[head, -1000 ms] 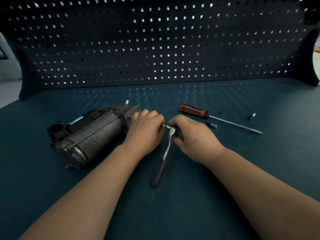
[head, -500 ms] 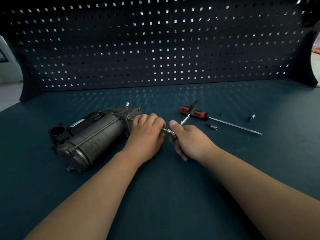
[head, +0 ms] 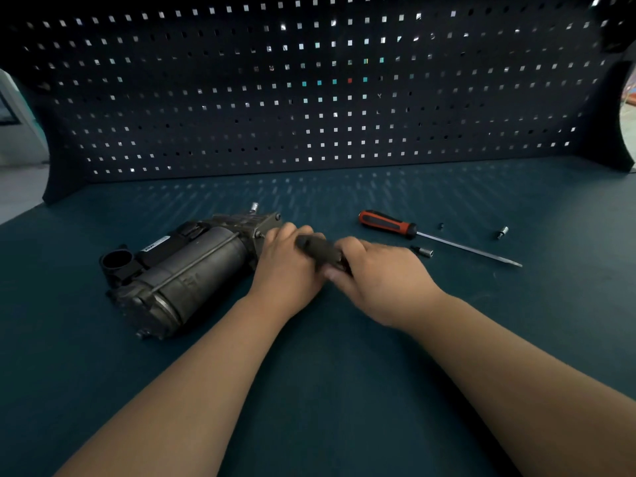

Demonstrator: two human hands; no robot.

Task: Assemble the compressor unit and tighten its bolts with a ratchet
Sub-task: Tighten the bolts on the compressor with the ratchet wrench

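Note:
The dark grey compressor unit [head: 179, 270] lies on its side at the left of the bench. Against its right end my left hand [head: 287, 266] is curled shut on the ratchet's extension bar; the bolt and socket are hidden under its fingers. My right hand [head: 375, 277] grips the ratchet [head: 318, 251]. Its black handle points up and left, across the top of my left hand. The ratchet's head is hidden inside my right fist.
A red-and-black screwdriver [head: 389, 224] lies right of my hands, tip pointing right. A loose socket [head: 424, 251] sits beside its shaft, another small bit [head: 502, 232] farther right, and a tiny dark part [head: 441, 225] between. A dark pegboard [head: 316, 98] closes the back.
The ratchet handle has swung from pointing toward me, up over the far side, and now leans left over my left hand. The compressor has stayed put.

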